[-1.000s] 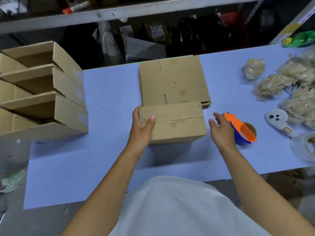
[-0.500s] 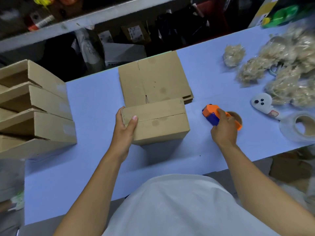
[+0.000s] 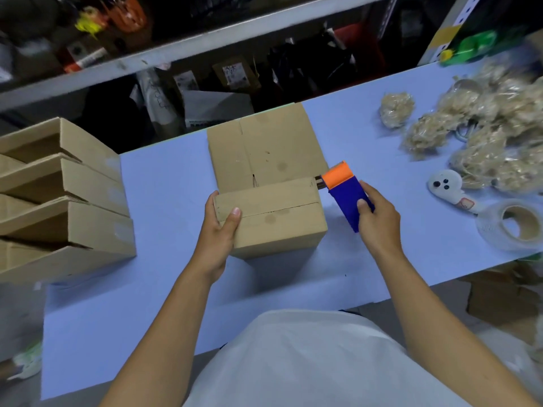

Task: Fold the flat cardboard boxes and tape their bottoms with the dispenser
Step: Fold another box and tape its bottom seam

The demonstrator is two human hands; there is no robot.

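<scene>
My left hand (image 3: 219, 230) grips the left end of the folded box (image 3: 273, 218), thumb across the bottom seam, at mid-counter (image 3: 164, 183) just near the stack of flat boxes (image 3: 264, 148). My right hand (image 3: 377, 221) grasps the blue-and-orange dispenser (image 3: 345, 192) beside the box's right end, apart from the cardboard. Risks, as I judge them: the flaps may spring open if my thumb lifts; tape may run off the seam if the dispenser starts askew. Finished boxes (image 3: 67, 201) stack at left. Shelf labels are too blurred to read.
</scene>
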